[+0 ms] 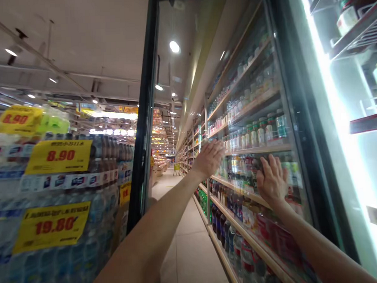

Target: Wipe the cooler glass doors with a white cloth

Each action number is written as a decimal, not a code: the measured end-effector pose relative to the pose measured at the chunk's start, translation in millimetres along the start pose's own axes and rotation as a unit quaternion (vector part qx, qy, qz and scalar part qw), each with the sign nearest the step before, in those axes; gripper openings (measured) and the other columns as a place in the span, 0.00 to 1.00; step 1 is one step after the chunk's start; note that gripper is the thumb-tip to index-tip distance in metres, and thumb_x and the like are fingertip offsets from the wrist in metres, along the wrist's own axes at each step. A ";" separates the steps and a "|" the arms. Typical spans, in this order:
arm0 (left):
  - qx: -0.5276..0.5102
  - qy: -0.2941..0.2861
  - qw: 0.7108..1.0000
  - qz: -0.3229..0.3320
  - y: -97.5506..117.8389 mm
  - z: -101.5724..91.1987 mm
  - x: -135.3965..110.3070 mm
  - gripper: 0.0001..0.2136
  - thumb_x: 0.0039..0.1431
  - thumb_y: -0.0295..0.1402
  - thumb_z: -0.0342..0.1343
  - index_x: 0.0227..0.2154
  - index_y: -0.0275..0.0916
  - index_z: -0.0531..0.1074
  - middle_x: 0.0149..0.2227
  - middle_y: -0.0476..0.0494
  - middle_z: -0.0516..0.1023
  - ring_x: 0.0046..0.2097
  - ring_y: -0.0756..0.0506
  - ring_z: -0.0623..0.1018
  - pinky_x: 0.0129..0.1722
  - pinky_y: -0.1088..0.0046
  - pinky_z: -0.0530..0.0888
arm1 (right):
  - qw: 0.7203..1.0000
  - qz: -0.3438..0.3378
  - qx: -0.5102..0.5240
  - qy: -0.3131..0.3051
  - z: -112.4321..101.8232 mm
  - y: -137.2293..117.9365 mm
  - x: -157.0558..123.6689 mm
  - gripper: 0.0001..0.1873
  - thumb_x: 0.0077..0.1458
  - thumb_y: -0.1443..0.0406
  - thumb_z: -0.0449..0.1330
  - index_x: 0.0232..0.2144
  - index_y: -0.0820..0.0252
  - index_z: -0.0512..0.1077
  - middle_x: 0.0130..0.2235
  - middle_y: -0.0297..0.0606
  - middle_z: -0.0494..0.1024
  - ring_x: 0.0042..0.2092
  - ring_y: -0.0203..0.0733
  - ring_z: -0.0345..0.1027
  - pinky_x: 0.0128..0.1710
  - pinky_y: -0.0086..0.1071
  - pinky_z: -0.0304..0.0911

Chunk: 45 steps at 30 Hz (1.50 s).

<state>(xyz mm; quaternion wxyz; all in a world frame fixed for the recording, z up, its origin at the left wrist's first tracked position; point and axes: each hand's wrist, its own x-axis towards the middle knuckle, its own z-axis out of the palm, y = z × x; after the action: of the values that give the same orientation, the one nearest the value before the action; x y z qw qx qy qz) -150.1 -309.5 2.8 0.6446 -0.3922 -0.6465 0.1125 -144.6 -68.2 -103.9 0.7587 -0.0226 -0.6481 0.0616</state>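
A tall glass cooler door [178, 117] with a dark frame fills the middle of the view. My right hand [272, 182] is spread flat on or just at the pane, fingers apart, holding nothing. My left hand [209, 159] is raised to the left of it, also empty and open, close to the glass. Whether it touches the pane I cannot tell. Behind the glass, wooden shelves carry rows of bottled drinks [237, 222], with glare and possibly reflections blurring them.
Stacked packs of bottled water [56, 261] with yellow price signs [58, 156] stand at the left. A lit cooler interior with wire shelves [355, 40] is at the right. A tiled aisle [192, 248] runs far ahead, with a yellow cart [176, 168] in the distance.
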 end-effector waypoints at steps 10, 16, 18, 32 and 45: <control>0.025 0.071 0.988 -0.135 -15.4 -5.7 -6.8 0.20 0.61 0.34 0.42 0.55 0.35 0.61 0.61 0.36 0.59 0.64 0.37 0.53 0.62 0.51 0.55 | 1.000 0.010 0.012 -0.002 -0.4 -2.1 -0.2 0.26 0.58 0.61 0.47 0.58 0.59 0.58 0.61 0.49 0.59 0.63 0.54 0.48 0.59 0.56 0.46; -0.004 0.039 0.995 -0.087 -27.3 -12.2 -11.1 0.20 0.61 0.32 0.42 0.55 0.38 0.61 0.61 0.40 0.59 0.64 0.41 0.54 0.63 0.56 0.55 | 1.000 0.005 0.012 0.001 0.5 1.1 -0.5 0.26 0.57 0.62 0.48 0.58 0.59 0.59 0.61 0.49 0.59 0.63 0.53 0.49 0.58 0.54 0.46; 0.022 0.094 0.962 -0.254 -60.5 -26.6 -18.6 0.20 0.60 0.31 0.43 0.55 0.36 0.61 0.62 0.37 0.58 0.65 0.38 0.53 0.63 0.53 0.54 | 1.000 0.009 0.011 -0.004 -0.4 -0.1 -0.2 0.26 0.57 0.62 0.47 0.58 0.59 0.59 0.61 0.49 0.59 0.63 0.53 0.48 0.58 0.54 0.45; -0.001 0.040 0.990 -0.132 -15.9 -13.9 -36.5 0.21 0.61 0.35 0.43 0.56 0.36 0.59 0.61 0.37 0.59 0.65 0.39 0.52 0.63 0.53 0.53 | 1.000 0.004 0.011 0.001 -0.2 4.2 -0.4 0.27 0.58 0.61 0.47 0.59 0.59 0.58 0.61 0.50 0.58 0.63 0.55 0.48 0.59 0.55 0.45; 0.024 0.063 0.977 -0.203 -25.6 -17.3 -57.1 0.21 0.61 0.33 0.43 0.56 0.34 0.59 0.61 0.35 0.60 0.65 0.38 0.52 0.62 0.52 0.53 | 0.995 -0.078 0.029 -0.046 8.1 -65.8 8.7 0.29 0.57 0.62 0.45 0.60 0.63 0.54 0.63 0.48 0.56 0.65 0.50 0.45 0.60 0.52 0.42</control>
<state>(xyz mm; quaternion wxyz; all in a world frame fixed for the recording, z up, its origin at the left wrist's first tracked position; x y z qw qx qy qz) -151.3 -370.1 -20.6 0.7025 -0.2434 -0.6681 -0.0300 -147.1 -132.8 -86.6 0.7311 0.0526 -0.6799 0.0218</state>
